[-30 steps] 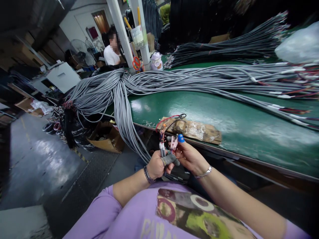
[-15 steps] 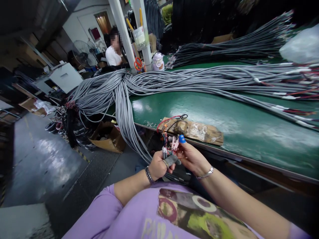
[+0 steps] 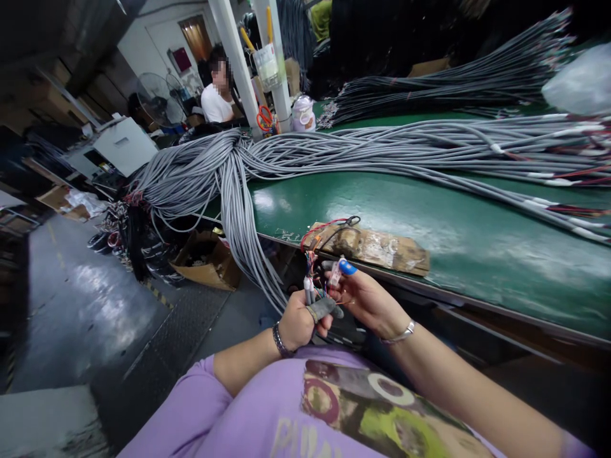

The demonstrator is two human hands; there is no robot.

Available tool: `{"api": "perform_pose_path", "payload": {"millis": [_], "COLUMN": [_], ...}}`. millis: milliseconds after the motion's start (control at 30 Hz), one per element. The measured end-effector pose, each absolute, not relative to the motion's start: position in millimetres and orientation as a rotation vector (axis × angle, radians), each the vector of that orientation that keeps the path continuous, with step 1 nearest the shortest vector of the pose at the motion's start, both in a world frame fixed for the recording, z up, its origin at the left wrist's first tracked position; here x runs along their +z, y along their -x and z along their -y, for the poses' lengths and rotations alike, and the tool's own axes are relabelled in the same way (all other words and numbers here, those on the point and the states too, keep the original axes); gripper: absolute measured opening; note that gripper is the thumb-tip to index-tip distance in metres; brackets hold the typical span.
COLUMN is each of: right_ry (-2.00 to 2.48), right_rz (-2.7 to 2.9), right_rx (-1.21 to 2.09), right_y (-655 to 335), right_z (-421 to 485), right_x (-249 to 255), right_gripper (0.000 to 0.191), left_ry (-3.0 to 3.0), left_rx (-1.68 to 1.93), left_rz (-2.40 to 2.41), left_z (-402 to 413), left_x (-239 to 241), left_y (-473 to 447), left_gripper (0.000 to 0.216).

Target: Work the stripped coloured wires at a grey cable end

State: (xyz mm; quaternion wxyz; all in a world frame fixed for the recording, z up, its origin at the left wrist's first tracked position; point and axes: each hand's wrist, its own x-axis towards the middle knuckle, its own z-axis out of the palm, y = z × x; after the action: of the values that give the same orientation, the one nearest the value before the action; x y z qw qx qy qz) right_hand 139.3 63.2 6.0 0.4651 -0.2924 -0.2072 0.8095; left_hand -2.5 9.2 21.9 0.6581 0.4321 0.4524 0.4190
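Observation:
In front of my body, my left hand (image 3: 300, 321) is closed round the ends of grey cables (image 3: 309, 291). Grey covers wrap its thumb. Thin coloured wires (image 3: 311, 262) fan out above the cables' white collars. Close by on the right, my right hand (image 3: 365, 299), with a blue cover (image 3: 347, 267) on its thumb, pinches a small pale pink plastic piece (image 3: 335, 273). Fine wires run between the two hands. Just beyond them, a worn wooden block (image 3: 382, 249) with a red and a black lead lies at the bench edge.
A long bundle of grey cables (image 3: 363, 149) crosses the green bench (image 3: 429, 203) and hangs over its near edge. Black cables (image 3: 429, 89) lie behind, beside a plastic bag (image 3: 580, 83). A cardboard box (image 3: 205, 261) stands on the floor. A person (image 3: 217, 95) sits far back.
My right hand's grip has shifted on the pale pink piece, which now sits nearer the blue-covered thumb and shows less. My left hand and the cables have moved slightly left.

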Motion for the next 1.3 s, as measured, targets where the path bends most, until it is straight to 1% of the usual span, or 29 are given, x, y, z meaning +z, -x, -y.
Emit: {"api": "perform_pose_path", "payload": {"millis": [67,167,333,400,467,600,733,1067,1233,1300], "right_ry": [0.723,0.754,0.929,0.906,0.848,0.769,0.710,0.688,0.785,0.798], "right_rz": [0.522,0.580,0.784,0.774,0.683,0.509,0.418,0.460,0.471,0.516], "right_rx": [1.963,1.910,1.608,1.662,1.804,1.972,1.968,1.988,1.944,1.923], "right_y": [-139,-138,-137,-135,-134,-132,-131,-133,-138,-138], "right_z": [-62,-59,-56,-58,-61,-66,-67,-63,-61,-61], "right_x": [8,9,6,4,4,4,3,2,7,9], "right_gripper": [0.025,0.030,0.041,0.045,0.046,0.041,0.034,0.038,0.030,0.031], "left_ry": [-0.911,-0.844,-0.852,-0.858,-0.852,-0.827,-0.845,-0.863,-0.855,-0.852], "left_rx": [0.982,1.009,0.971,0.959,0.958,0.973,0.944,0.923,0.907,0.901], "left_rz": [-1.054,-1.054,-1.020,-1.027,-1.036,-1.049,-1.054,-1.074,-1.081,-1.073], "left_z": [-10,-11,-13,-14,-15,-17,-18,-11,-6,-6], "left_x": [25,28,30,30,30,29,29,27,29,30], "left_y": [1,-1,-1,-2,-3,-7,-8,-2,4,5], "left_gripper": [0.049,0.048,0.046,0.046,0.045,0.045,0.043,0.045,0.046,0.047]}}
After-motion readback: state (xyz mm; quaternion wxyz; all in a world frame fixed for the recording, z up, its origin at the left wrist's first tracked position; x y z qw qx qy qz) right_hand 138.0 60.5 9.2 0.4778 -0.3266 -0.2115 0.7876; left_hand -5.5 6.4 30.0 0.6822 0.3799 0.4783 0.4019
